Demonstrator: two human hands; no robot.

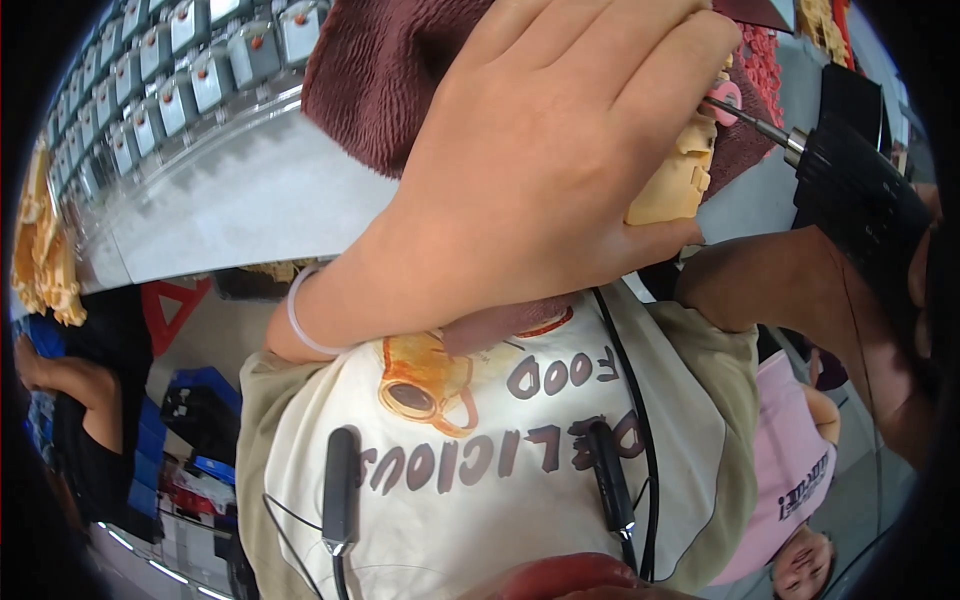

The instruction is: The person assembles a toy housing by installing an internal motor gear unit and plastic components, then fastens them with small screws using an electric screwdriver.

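Observation:
My left hand (550, 130) is closed around a pale yellow plastic part (675, 185), thumb under its lower edge and fingers over the top. Most of that part is hidden behind the hand. A small pink piece (728, 103) sits at its right side. The thin bit of a black power screwdriver (850, 170) reaches to the pink piece; whether it touches a screw cannot be seen. At the right rim, in shadow, my right hand (925, 270) grips the screwdriver's body. A maroon towel (385, 90) lies beneath and behind my left hand.
Rows of grey box-shaped parts with orange dots (255, 55) stand at the far left of the grey worktop (230, 220). Yellow plastic parts (45, 250) pile at the left edge. Pink pieces (762, 75) lie behind the screwdriver. Other people are nearby on both sides.

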